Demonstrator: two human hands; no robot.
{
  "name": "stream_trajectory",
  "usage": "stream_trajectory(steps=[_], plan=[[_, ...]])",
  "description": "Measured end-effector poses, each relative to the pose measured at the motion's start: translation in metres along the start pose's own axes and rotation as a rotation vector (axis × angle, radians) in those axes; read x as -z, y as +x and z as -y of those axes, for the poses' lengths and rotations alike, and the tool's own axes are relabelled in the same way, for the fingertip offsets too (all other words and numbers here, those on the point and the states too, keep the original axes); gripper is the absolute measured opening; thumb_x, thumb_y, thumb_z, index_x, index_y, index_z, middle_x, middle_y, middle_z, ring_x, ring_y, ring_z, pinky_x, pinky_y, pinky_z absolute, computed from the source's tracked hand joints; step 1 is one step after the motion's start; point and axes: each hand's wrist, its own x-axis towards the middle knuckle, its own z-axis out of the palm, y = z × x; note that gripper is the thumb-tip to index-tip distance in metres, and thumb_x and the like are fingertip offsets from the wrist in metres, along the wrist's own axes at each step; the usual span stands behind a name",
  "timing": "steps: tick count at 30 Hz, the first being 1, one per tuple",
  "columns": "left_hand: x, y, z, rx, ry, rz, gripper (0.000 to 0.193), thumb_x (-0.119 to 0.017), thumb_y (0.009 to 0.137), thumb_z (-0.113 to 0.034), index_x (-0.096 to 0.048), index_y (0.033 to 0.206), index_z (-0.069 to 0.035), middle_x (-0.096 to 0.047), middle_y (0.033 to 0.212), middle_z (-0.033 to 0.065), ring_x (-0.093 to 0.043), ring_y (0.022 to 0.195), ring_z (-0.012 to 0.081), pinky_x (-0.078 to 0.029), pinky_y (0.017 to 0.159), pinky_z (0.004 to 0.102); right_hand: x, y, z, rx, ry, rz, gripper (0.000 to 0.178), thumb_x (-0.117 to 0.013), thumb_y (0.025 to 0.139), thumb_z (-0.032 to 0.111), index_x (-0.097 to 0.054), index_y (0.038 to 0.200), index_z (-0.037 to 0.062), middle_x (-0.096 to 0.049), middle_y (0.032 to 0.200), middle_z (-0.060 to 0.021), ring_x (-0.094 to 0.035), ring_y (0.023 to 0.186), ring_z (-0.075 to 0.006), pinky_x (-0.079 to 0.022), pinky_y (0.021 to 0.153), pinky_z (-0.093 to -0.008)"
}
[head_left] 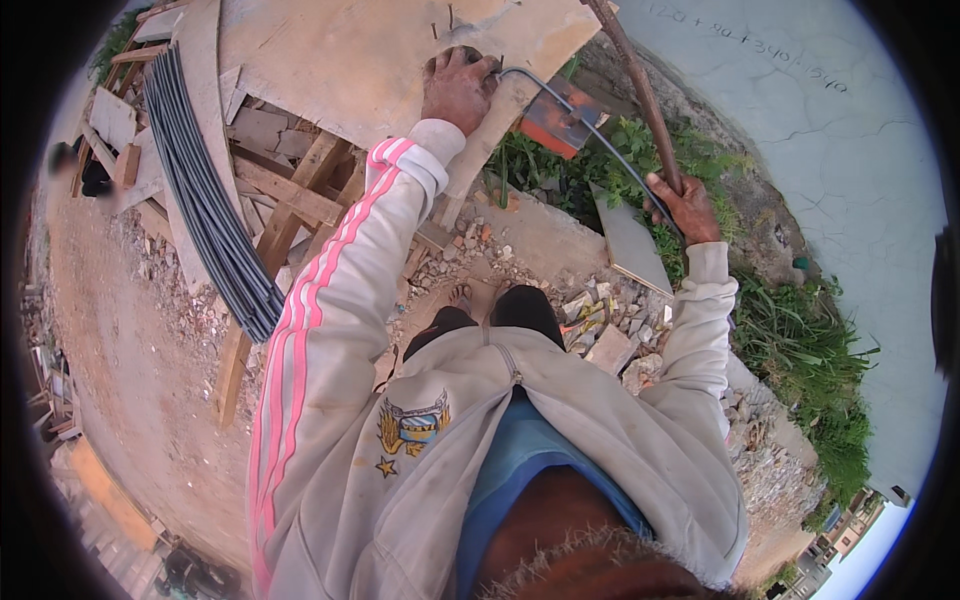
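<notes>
My left hand [460, 90] is closed at the near edge of a wooden board [320, 60], its fingers curled down over the bent end of a thin dark metal rod [620, 155]. Part of what lies under those fingers is hidden. Several nails [434, 32] stick up from the board around this hand. Farther right, my right hand [692, 210] is wrapped round the long part of the same rod. A brown bar [645, 95] slants down from the top edge to this hand; whether the fingers also grip it I cannot tell.
A bundle of dark rods [195, 190] lies to the left over timber scraps [300, 200]. An orange and grey block [560, 122] is below the rod. Rubble [615, 345] covers the ground by my feet. Plants [800, 350] grow along a pale wall [830, 130] at the right.
</notes>
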Motion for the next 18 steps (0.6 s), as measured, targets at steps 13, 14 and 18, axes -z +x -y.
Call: stream_trajectory(steps=[13, 14, 18], plan=[[-0.011, -0.004, 0.016, -0.053, 0.070, -0.035, 0.025, -0.065, 0.092, -0.033, -0.071, 0.115, -0.025, -0.062, 0.123, 0.0077, -0.053, 0.122, 0.0351, -0.040, 0.107, 0.0507, 0.080, -0.015, -0.001, 0.015, -0.288, -0.003, 0.039, -0.073, 0.093, 0.041, -0.066, 0.096, 0.0036, -0.055, 0.065, 0.0025, -0.053, 0.056, -0.0074, -0.042, 0.050, -0.0263], [-0.011, -0.003, 0.018, -0.065, 0.061, -0.020, 0.025, -0.065, 0.092, -0.033, -0.071, 0.115, -0.025, -0.061, 0.123, 0.0078, -0.053, 0.122, 0.0352, -0.040, 0.107, 0.0503, 0.095, -0.018, -0.008, 0.041, -0.328, -0.027, 0.038, -0.073, 0.093, 0.042, -0.067, 0.096, 0.0041, -0.054, 0.066, 0.0029, -0.051, 0.057, -0.0073, -0.040, 0.051, -0.0267], [0.000, 0.000, 0.011, 0.000, 0.000, 0.087, 0.031, -0.065, 0.090, -0.032, -0.069, 0.120, -0.024, -0.060, 0.128, 0.0082, -0.052, 0.126, 0.0345, -0.038, 0.109, 0.0515, 0.142, -0.009, -0.058, 0.166, -0.527, -0.114, 0.050, -0.072, 0.092, 0.050, -0.070, 0.104, 0.0015, -0.052, 0.065, -0.0015, -0.048, 0.061, -0.0121, -0.041, 0.058, -0.0320]])
